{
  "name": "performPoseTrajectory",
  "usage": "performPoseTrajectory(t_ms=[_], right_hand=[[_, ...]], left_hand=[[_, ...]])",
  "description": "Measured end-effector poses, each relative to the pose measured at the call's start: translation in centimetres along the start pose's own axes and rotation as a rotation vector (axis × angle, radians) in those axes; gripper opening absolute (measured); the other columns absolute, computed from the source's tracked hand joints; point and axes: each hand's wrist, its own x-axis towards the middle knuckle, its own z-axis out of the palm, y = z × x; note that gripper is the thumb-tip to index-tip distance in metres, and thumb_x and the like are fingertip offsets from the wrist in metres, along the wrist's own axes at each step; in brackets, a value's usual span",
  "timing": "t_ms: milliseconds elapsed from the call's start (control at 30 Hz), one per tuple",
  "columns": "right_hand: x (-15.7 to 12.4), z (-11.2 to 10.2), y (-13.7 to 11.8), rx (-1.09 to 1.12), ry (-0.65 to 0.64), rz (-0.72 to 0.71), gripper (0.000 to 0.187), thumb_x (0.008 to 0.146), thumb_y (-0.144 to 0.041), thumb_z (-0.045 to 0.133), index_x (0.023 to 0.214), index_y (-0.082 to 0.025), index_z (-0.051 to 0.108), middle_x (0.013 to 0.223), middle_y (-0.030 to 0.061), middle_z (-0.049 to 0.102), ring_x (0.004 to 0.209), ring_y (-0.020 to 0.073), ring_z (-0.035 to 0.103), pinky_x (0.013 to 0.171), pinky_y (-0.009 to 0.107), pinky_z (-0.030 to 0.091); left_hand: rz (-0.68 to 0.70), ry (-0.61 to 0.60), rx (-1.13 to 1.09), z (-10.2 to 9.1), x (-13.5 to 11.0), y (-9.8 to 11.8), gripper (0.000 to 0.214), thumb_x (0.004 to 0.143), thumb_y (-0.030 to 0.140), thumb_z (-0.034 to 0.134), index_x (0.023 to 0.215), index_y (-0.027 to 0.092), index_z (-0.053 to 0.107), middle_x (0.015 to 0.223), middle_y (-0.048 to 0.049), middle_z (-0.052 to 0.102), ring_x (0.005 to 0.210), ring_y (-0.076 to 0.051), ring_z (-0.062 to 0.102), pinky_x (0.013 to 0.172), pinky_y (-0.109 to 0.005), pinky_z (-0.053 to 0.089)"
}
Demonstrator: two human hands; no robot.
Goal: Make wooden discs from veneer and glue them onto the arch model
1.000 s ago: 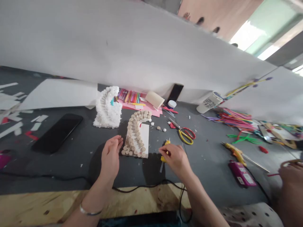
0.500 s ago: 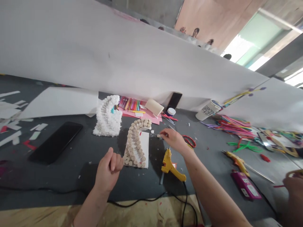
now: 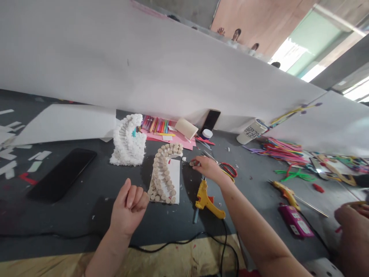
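At the middle of the table my right hand (image 3: pixel 205 167) pinches a small round beige disc (image 3: pixel 191 164) in its fingertips, close to the tabletop. My left hand (image 3: pixel 131 206) hovers in a loose fist, thumb raised, with nothing visible in it. Between the hands lies a white card (image 3: pixel 174 179) bearing a curved shape built of many beige discs (image 3: pixel 163 169). A yellow hot glue gun (image 3: pixel 204 198) rests just below my right hand. Red-handled scissors (image 3: pixel 229 169) lie partly hidden behind that hand. A fluffy white craft piece (image 3: pixel 128 144) stands farther back on the left.
A black phone (image 3: pixel 62 173) lies at left. Marker pens (image 3: pixel 156 125), a paper roll (image 3: pixel 186 129), a leaning phone (image 3: pixel 211 120) and a cup (image 3: pixel 251 132) line the white partition (image 3: pixel 115 69). Pipe cleaners (image 3: pixel 282 150), another glue gun (image 3: pixel 285 192) and another person's hand (image 3: pixel 350 215) are at right. A black cable (image 3: pixel 161 246) crosses in front.
My right fingers have closed on the small disc, which is now tipped up between them. My left hand stays in its loose fist. The whole view has shifted slightly.
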Motion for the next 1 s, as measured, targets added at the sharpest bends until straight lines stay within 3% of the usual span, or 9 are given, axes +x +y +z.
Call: performPoseTrajectory(t_ms=[233, 433, 600, 767, 900, 1000], right_hand=[[0.2, 0.3, -0.8, -0.073, 0.041, -0.047, 0.016, 0.089, -0.020, 0.055, 0.093, -0.020, 0.070, 0.095, 0.0063, 0.070, 0.091, 0.0189, 0.063, 0.080, 0.028, 0.043], [-0.2, 0.2, -1.4, -0.129, 0.062, -0.031, 0.020, 0.090, -0.030, 0.057, 0.103, -0.019, 0.068, 0.100, 0.0088, 0.070, 0.094, 0.0215, 0.063, 0.080, 0.030, 0.042], [-0.2, 0.1, -2.3, -0.133, 0.057, -0.012, 0.014, 0.087, -0.025, 0.059, 0.092, -0.017, 0.069, 0.094, 0.0122, 0.071, 0.092, 0.0242, 0.064, 0.081, 0.033, 0.042], [-3.3, -0.4, -4.0, 0.022, 0.101, -0.047, 0.017, 0.087, -0.022, 0.054, 0.102, -0.018, 0.062, 0.099, 0.0070, 0.069, 0.090, 0.0181, 0.063, 0.081, 0.029, 0.045], [-9.3, -0.3, -6.7, 0.452, 0.119, -0.057, 0.024, 0.079, -0.023, 0.062, 0.101, -0.021, 0.052, 0.090, 0.0010, 0.067, 0.075, 0.0142, 0.060, 0.071, 0.027, 0.046], [-13.8, -0.2, -8.6, 0.714, -0.040, -0.037, 0.021, 0.080, -0.024, 0.061, 0.096, -0.022, 0.047, 0.088, -0.0001, 0.064, 0.075, 0.0131, 0.058, 0.070, 0.027, 0.046]], left_hand=[[-0.013, -0.095, 0.035, -0.1, -0.2, 0.0, 0.067, 0.083, 0.036, 0.063, 0.044, 0.015, 0.011, 0.044, 0.0052, 0.009, 0.039, -0.006, 0.013, 0.041, -0.025, 0.019], [-0.018, -0.140, 0.093, 0.1, -0.3, -0.4, 0.067, 0.082, 0.037, 0.064, 0.043, 0.016, 0.014, 0.044, 0.0059, 0.010, 0.040, -0.006, 0.012, 0.041, -0.024, 0.018], [-0.003, -0.178, 0.121, -0.1, -0.1, -0.5, 0.065, 0.085, 0.036, 0.061, 0.041, 0.016, 0.018, 0.042, 0.0061, 0.012, 0.039, -0.005, 0.012, 0.041, -0.023, 0.017], [0.040, -0.239, 0.206, -0.3, 0.0, -0.3, 0.061, 0.088, 0.040, 0.058, 0.039, 0.016, 0.028, 0.041, 0.0061, 0.017, 0.038, -0.006, 0.016, 0.041, -0.023, 0.021], [0.193, -0.313, 0.581, 0.6, -1.1, -0.4, 0.047, 0.088, 0.045, 0.059, 0.051, 0.016, 0.053, 0.046, 0.0049, 0.033, 0.041, -0.007, 0.028, 0.044, -0.022, 0.027], [0.351, -0.464, 1.143, 2.2, -3.1, -1.2, 0.015, 0.087, 0.031, 0.064, 0.083, 0.020, 0.072, 0.070, -0.0021, 0.059, 0.065, -0.011, 0.054, 0.062, -0.023, 0.043]])
